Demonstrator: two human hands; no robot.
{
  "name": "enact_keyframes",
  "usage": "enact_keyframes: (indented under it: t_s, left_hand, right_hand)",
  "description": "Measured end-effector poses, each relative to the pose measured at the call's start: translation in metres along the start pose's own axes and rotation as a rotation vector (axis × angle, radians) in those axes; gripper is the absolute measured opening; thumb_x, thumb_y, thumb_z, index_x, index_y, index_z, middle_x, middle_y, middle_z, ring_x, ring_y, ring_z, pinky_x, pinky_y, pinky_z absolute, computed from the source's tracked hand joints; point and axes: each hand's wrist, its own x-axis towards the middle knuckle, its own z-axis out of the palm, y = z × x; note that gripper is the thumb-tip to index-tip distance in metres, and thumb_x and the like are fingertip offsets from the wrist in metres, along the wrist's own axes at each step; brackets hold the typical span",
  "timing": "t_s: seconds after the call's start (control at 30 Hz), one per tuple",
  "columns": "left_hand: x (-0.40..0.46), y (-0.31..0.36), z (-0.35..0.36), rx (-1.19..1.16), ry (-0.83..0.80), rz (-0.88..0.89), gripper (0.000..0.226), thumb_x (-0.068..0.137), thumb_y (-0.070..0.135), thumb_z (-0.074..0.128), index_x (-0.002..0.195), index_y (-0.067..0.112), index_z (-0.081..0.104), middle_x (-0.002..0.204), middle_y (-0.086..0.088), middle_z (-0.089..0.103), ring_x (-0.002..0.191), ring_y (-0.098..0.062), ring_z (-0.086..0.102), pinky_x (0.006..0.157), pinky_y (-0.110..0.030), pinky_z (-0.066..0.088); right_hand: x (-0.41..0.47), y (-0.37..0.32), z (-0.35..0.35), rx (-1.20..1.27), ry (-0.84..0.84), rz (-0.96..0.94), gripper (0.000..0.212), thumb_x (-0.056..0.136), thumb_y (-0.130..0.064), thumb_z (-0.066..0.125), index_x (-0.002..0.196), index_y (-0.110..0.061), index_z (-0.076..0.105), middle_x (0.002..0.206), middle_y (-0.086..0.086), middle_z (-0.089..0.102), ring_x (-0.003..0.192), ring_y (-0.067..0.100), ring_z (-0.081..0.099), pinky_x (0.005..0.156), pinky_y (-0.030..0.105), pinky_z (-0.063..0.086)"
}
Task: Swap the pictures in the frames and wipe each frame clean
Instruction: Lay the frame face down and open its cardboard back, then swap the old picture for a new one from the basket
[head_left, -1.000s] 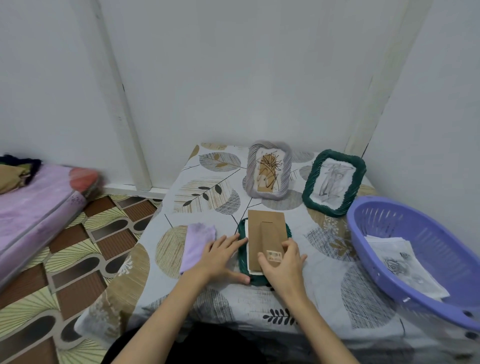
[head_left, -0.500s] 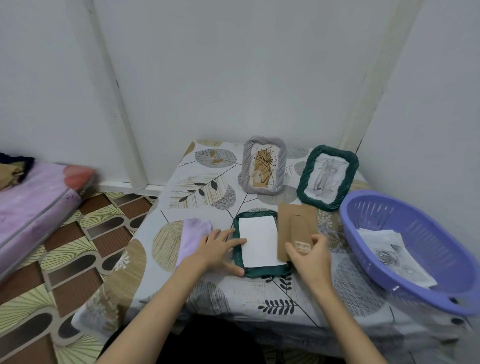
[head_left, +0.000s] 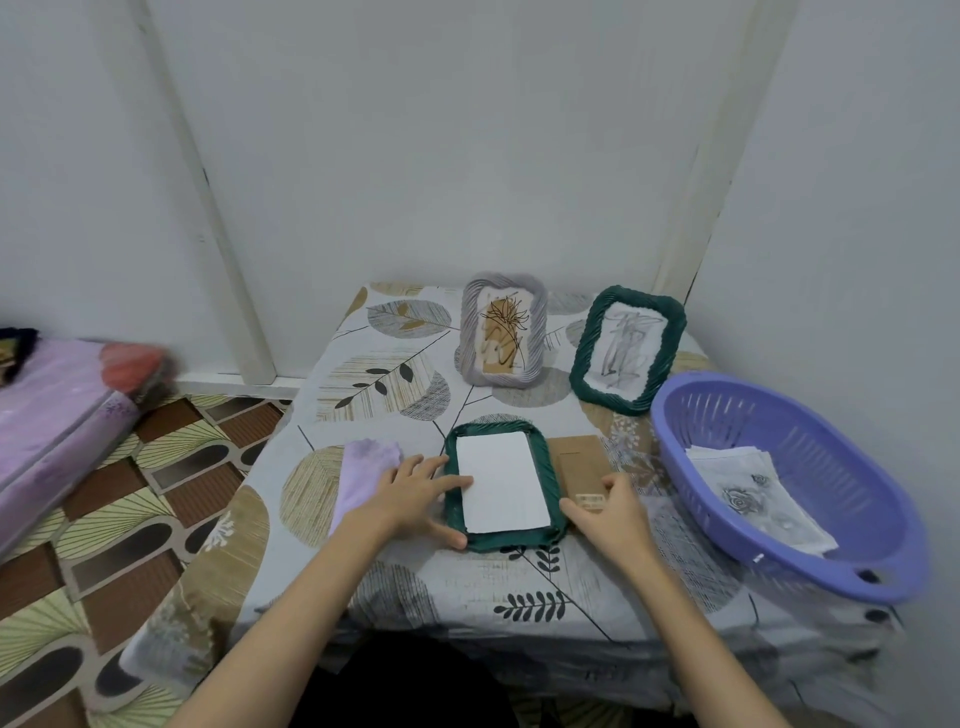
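pink mattress (head_left: 57, 415) left on patterned floor (head_left: 130, 525); white wall (head_left: 441, 130) behind.

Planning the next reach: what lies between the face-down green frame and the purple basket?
Head view: the brown backing board lies there flat on the cloth, beside the frame, with the right hand on its near end; basket.

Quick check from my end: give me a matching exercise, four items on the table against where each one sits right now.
Things:
1. grey wavy-edged picture frame
2. brown cardboard backing board
3. lilac folded cloth
4. white sheets with printed drawings

Places:
A. inside the purple plastic basket
B. upright at the table's far side
C. flat, right of the face-down green frame
D. flat, left of the face-down green frame

Pairs: 1-B, 2-C, 3-D, 4-A
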Motion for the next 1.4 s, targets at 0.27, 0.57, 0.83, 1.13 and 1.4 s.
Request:
enact_keyframes:
  t_s: [0.27,0.57,0.83,1.13,1.4]
  left_hand:
    - [-0.011,-0.015,-0.007,0.019,-0.047,-0.018,0.084,0.072,0.055,0.069,0.142,0.044,0.023,0.157,0.007,0.004,0.145,-0.025,0.0,0.116,-0.046,0.005]
    - [0.003,-0.005,0.003,-0.203,0.361,-0.172,0.058,0.083,0.054,0.056,0.132,0.023,0.049,0.142,0.0,0.039,0.135,-0.021,0.026,0.109,-0.037,0.023]
    - [0.019,0.013,0.011,-0.084,0.367,-0.272,0.063,0.078,0.063,0.056,0.121,0.017,0.057,0.132,-0.003,0.039,0.124,-0.026,0.029,0.101,-0.037,0.026]
    - [0.024,0.019,0.014,-0.156,0.43,-0.247,0.066,0.074,0.052,0.066,0.13,0.026,0.044,0.129,-0.001,0.047,0.121,-0.026,0.035,0.098,-0.036,0.029]
    - [0.026,0.016,0.014,-0.764,0.484,0.055,0.065,0.072,0.0,0.072,0.122,0.032,0.049,0.125,-0.006,0.054,0.113,-0.025,0.051,0.094,-0.027,0.039]
  right_hand:
    - [-0.017,-0.004,0.023,-0.029,0.007,-0.099,0.059,0.077,-0.04,0.066,0.116,-0.008,0.037,0.11,0.003,0.036,0.11,0.022,0.042,0.098,0.037,0.04]
    - [-0.014,-0.007,0.022,-0.374,-0.013,-0.312,0.079,0.073,-0.077,0.033,0.14,-0.037,0.029,0.157,0.004,0.008,0.144,0.025,-0.002,0.118,0.047,0.002]
    - [-0.012,-0.018,0.035,-0.676,-0.124,-0.466,0.07,0.077,-0.073,0.017,0.139,-0.043,0.032,0.158,-0.006,0.003,0.144,0.024,-0.012,0.096,0.057,-0.032]
    - [-0.012,-0.012,0.039,-0.603,-0.16,-0.435,0.084,0.066,-0.073,0.004,0.139,-0.043,0.029,0.157,-0.008,0.007,0.145,0.024,-0.008,0.105,0.062,-0.018]
    - [-0.013,-0.014,0.034,-0.59,-0.194,-0.436,0.065,0.082,-0.07,0.024,0.141,-0.042,0.026,0.158,-0.005,0.005,0.145,0.022,-0.01,0.111,0.054,-0.014]
